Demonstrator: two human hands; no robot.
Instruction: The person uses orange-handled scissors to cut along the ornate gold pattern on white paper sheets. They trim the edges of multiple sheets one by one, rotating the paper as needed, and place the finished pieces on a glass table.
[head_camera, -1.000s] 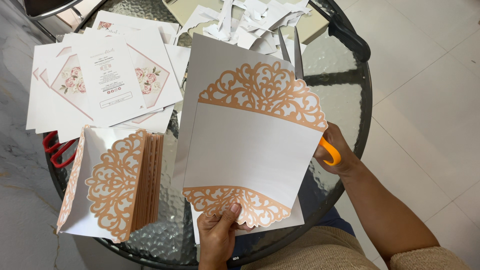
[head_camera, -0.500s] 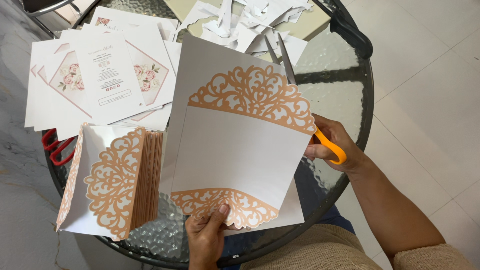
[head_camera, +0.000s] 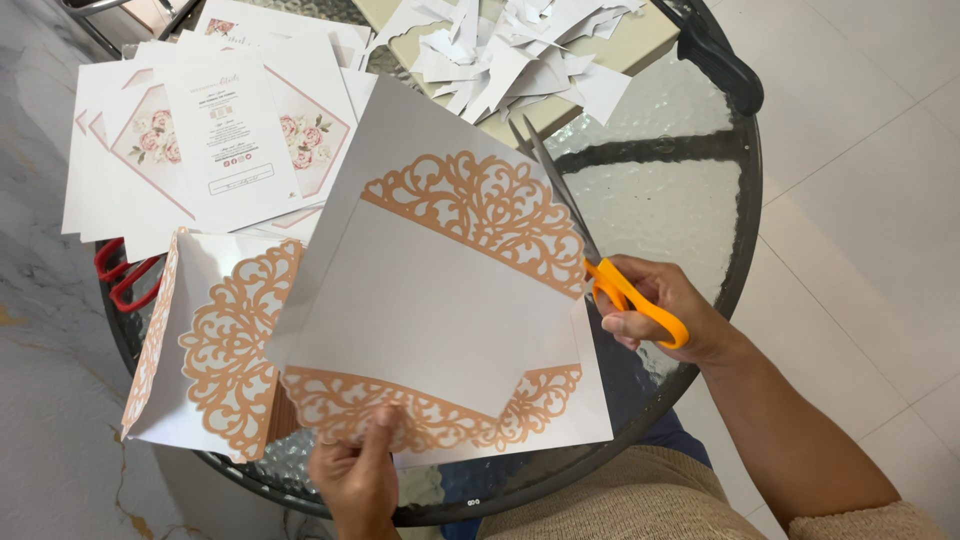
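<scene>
— What have the hands got?

— The left hand (head_camera: 358, 478) pinches the near edge of a white card sheet (head_camera: 440, 310) printed with peach lace borders, thumb and fingers closed on the lower lace band; the right hand (head_camera: 668, 308) is closed through the orange handles of a pair of scissors (head_camera: 590, 250); the blades lie along the sheet's right edge, tips pointing away toward the far side of the counter (head_camera: 660, 200).

— Are the blades apart?

— Slightly, near the tips; how far they bite into the paper I cannot tell; the sheet hides the lower part.

— Where is the sheet itself?

— Held up and tilted above the round glass counter, in front of the person; a second white sheet shows under its lower right corner.

— And round about?

— Just left of it stands a stack of the same lace cards (head_camera: 215, 350), fanned on edge; beyond that, at the far left, lie printed cards with pink flowers (head_camera: 230, 130), overlapping; red scissor handles (head_camera: 120, 275) poke out from under them at the counter's left rim; at the far edge a heap of white paper offcuts (head_camera: 500, 50) rests on a pale board; a black handle (head_camera: 715, 55) sits on the rim at the far right.
</scene>
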